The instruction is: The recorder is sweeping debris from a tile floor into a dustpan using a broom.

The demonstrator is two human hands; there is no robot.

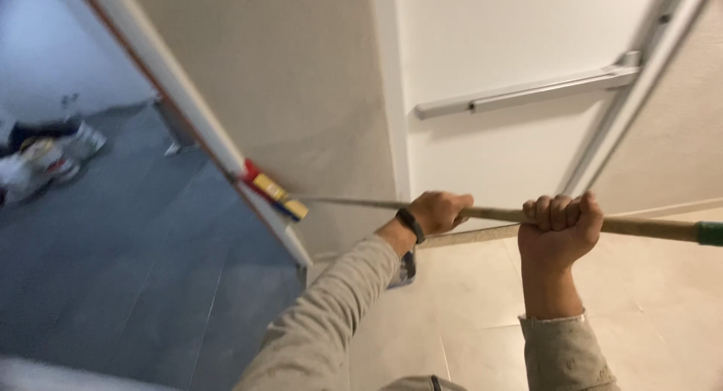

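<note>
Both my hands grip a long wooden pole (497,213) that runs almost level across the view. My left hand (440,210), with a dark watch on its wrist, holds the pole further along. My right hand (561,227) is wrapped around it nearer the green end (709,233). The pole's far end carries a red and yellow head (273,190) that rests against the edge of a white door frame (188,109). Both sleeves are beige.
A white door with a grey push bar (527,92) stands behind the pole. A beige wall (301,82) lies left of it. Beige floor tiles (467,308) are below; grey floor (128,248) shows beyond the frame, with blurred bags (45,161) far left.
</note>
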